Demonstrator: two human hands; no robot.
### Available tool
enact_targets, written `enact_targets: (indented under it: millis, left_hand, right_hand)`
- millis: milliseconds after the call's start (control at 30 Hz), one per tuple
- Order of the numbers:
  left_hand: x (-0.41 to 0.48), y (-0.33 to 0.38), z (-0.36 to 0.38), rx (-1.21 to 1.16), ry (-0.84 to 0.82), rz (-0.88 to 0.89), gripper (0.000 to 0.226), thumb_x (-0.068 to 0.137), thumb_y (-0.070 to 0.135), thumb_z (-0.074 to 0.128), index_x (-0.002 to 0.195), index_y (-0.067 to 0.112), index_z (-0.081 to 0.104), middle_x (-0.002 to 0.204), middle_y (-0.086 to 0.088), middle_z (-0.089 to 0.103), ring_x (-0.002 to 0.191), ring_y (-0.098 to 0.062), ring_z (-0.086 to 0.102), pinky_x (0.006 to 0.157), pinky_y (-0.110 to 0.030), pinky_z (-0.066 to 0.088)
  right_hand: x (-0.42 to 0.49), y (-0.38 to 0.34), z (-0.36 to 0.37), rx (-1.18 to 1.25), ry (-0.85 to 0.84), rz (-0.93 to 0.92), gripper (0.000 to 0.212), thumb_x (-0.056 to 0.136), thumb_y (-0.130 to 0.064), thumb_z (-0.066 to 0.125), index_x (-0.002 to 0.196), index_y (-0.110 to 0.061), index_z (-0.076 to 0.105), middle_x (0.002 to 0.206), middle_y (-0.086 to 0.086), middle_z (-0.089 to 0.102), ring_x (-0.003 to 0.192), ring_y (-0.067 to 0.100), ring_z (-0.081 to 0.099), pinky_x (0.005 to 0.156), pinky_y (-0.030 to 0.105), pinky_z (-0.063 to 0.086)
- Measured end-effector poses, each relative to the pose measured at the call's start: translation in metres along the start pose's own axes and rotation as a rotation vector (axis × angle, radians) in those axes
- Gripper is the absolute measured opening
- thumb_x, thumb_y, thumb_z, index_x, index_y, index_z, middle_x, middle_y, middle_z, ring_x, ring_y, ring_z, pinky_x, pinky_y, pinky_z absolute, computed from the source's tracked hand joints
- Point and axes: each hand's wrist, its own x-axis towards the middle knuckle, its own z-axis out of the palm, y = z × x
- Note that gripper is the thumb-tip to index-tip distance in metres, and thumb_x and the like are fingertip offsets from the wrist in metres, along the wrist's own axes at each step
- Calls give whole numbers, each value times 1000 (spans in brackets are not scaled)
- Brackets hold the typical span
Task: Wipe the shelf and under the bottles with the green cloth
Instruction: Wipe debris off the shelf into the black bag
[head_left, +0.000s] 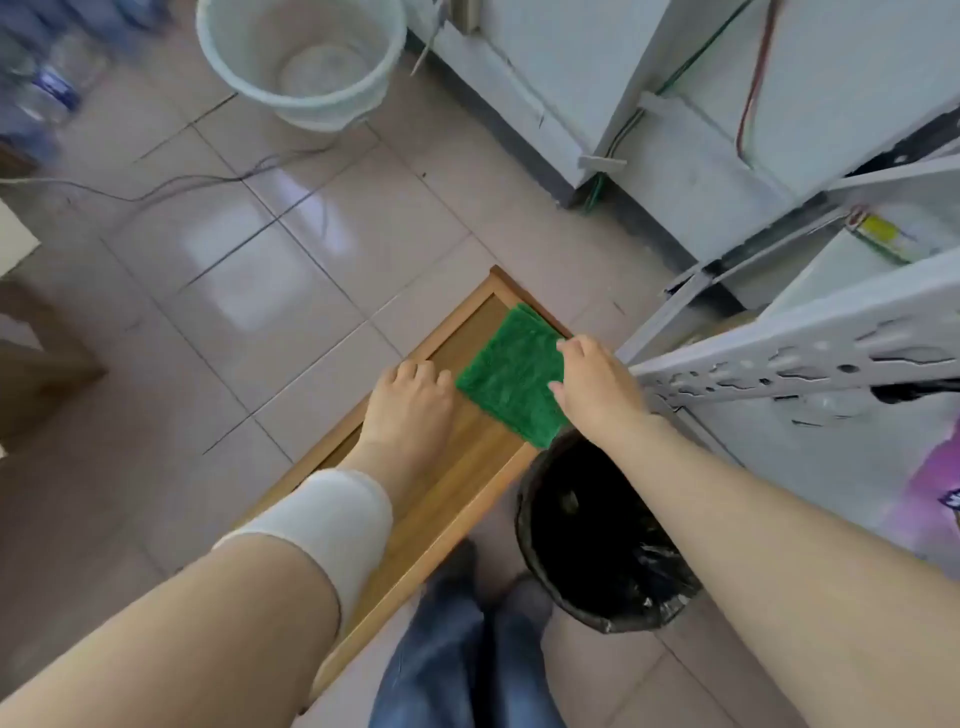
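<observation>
Green cloth (511, 376): folded flat, lying on the far end of the shelf, centre of frame, one corner overhanging the right rim.
Shelf (467, 467): long wooden board with a raised rim, running from lower centre up to mid-frame, above the floor.
Right hand (597, 384): reaches in from lower right, arm outstretched; fingers and thumb curled over the cloth's right edge, gripping it.
Left hand (410, 400): comes in from lower left, knuckles up, fingers curled over the shelf's left rim, gripping it, just beside the cloth.
White wrap (332, 514): around the left forearm, behind the wrist.
Legs (457, 660): blue jeans and dark shoes, bottom centre, under the shelf's near end.
White rack (779, 358): perforated panel, right of frame, close to the right hand; a yellow-labelled item (883, 234) sits in it, too blurred to identify.
Floor (234, 291): glossy pale tiles; thin wires (208, 182) trail across the upper left.
Bottles (47, 88): blurred clear plastic ones with blue labels, upper left corner, well apart from the shelf.
Black bin (522, 514): lower centre-right, below the right forearm, just beside the shelf; lined with a black bag, contents too dark to tell.
Bucket (322, 111): pale, top centre on the floor; its bottom shows.
</observation>
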Motion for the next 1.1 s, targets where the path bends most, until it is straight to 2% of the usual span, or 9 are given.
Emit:
enact_targets:
  millis: [233, 333, 433, 533, 633, 700, 800, 967, 1100]
  left_hand:
    - [40, 3, 34, -117, 97, -27, 23, 96, 18, 33, 112, 8, 47, 116, -10, 54, 108, -28, 51, 90, -34, 38]
    - [41, 2, 38, -159, 135, -64, 25, 97, 25, 34, 112, 9, 45, 115, -9, 55, 108, -27, 51, 92, -35, 37]
    - [35, 4, 41, -228, 136, -75, 26, 96, 25, 35, 114, 10, 47, 116, -7, 57, 109, -27, 52, 94, -37, 37]
    - [28, 11, 39, -259, 151, -56, 24, 95, 21, 36, 111, 10, 50, 112, -7, 58, 104, -27, 53, 89, -37, 38]
    - [12, 30, 36, -336, 128, -34, 22, 94, 17, 39, 109, 9, 53, 108, -8, 59, 101, -28, 55, 86, -37, 40]
    - [-5, 47, 40, -404, 96, -17, 21, 91, 15, 42, 107, 8, 55, 106, -9, 61, 99, -30, 57, 83, -38, 43]
    - [-34, 77, 54, -548, 0, -21, 23, 92, 19, 42, 109, 10, 55, 108, -9, 62, 99, -31, 59, 79, -39, 47]
    - [-61, 125, 101, -776, -328, -129, 33, 93, 27, 45, 122, 12, 43, 123, -8, 55, 108, -28, 56, 84, -38, 46]
    - [-45, 150, 141, -835, -320, -381, 46, 94, 32, 47, 127, 1, 37, 125, -17, 52, 111, -32, 54, 83, -34, 44]
  right_hand:
    - [44, 8, 39, 125, 134, 196, 59, 82, -33, 65, 128, -7, 40, 127, 13, 47, 118, 28, 43, 95, 34, 38]
    - [45, 13, 41, 357, 93, 252, 47, 82, -30, 67, 118, -8, 47, 110, 9, 60, 104, 28, 56, 78, 32, 42]
    - [37, 22, 39, 477, -79, 196, 26, 78, -28, 64, 99, -13, 60, 99, 6, 67, 93, 26, 61, 80, 35, 51]
    - [17, 31, 33, 744, -80, 261, 14, 74, -24, 63, 86, -21, 60, 96, 4, 64, 94, 24, 59, 81, 36, 52]
    - [-19, 42, 28, 1171, 4, 416, 15, 82, -6, 56, 93, -15, 58, 84, -2, 61, 87, 22, 59, 71, 28, 47]
    - [-50, 57, 29, 1364, 34, 518, 19, 85, -2, 51, 100, -12, 58, 91, 4, 62, 88, 23, 60, 73, 31, 48]
    - [-94, 87, 40, 1540, -31, 707, 27, 88, -3, 47, 113, -7, 54, 109, 14, 60, 98, 31, 59, 79, 37, 48]
    - [-145, 128, 79, 1712, -145, 855, 36, 89, -2, 45, 125, 2, 47, 118, 19, 59, 92, 28, 62, 76, 36, 50]
    - [-160, 157, 131, 1921, -122, 831, 27, 92, -6, 40, 116, -5, 54, 92, 10, 74, 76, 21, 72, 71, 35, 58]
